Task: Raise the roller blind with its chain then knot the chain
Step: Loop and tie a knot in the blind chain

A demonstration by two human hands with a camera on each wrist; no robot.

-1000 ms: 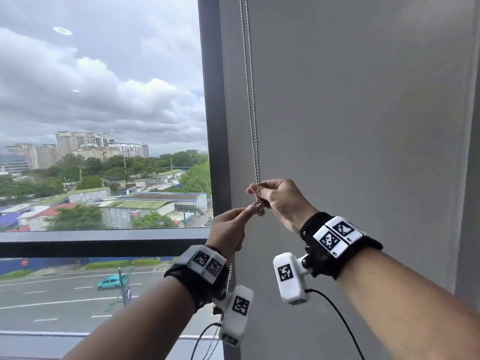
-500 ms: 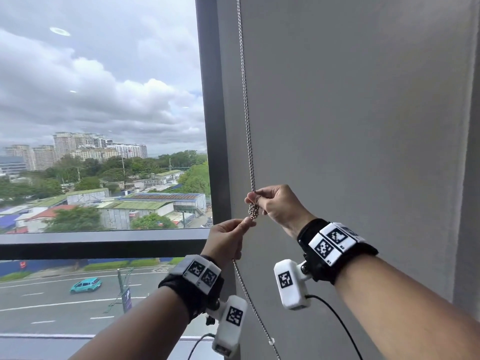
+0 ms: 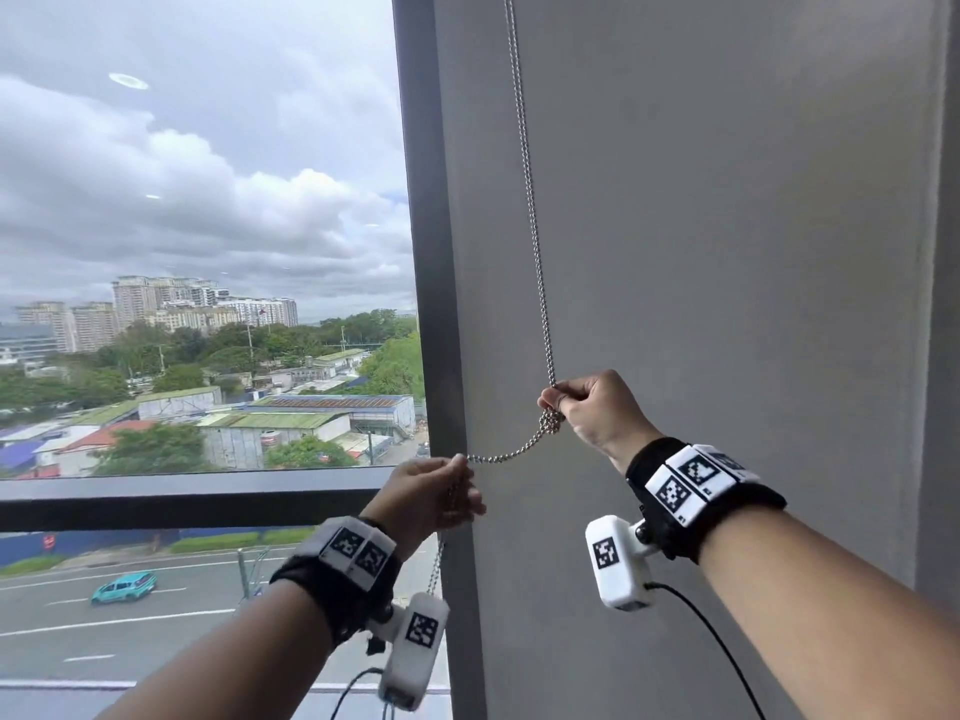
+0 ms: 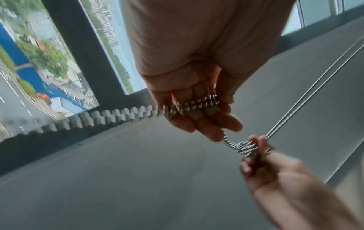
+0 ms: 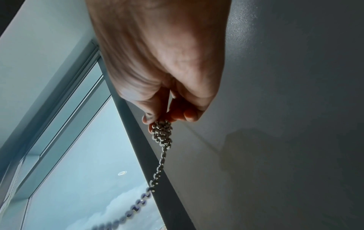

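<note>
1. Nearest to the camera, the left hand (image 3: 423,493) grasps the bead chain (image 3: 530,220) between thumb and curled fingers, below and to the left of the knot (image 3: 551,422). The loose end of the chain hangs down from this hand.
2. A short piece of chain runs from the left hand up and to the right, into the knot. It sags a little, so I judge that it is not pulled fully tight.
3. The right hand (image 3: 592,407) is just above and to the right of the knot. Its fingers are curled and pinch the chain where both strands enter the knot.
4. The knot itself is a small lump of beads, touching the right fingertips (image 5: 149,118). A knot is formed, in my judgement; what is left is to draw it firm and to let go.
5. Above the knot, the two strands rise straight and close together, out of the head view at the top.
6. The roller blind is not seen over the window glass (image 3: 208,226) to the left of the knot, so the raising seems done.
7. Behind the knot stands a plain grey wall (image 3: 727,252); left of the knot is the dark window frame (image 3: 431,252).
8. Far beyond the glass are low roofs, trees, tall buildings, a road with a teal car (image 3: 124,587), and a cloudy sky.
</note>
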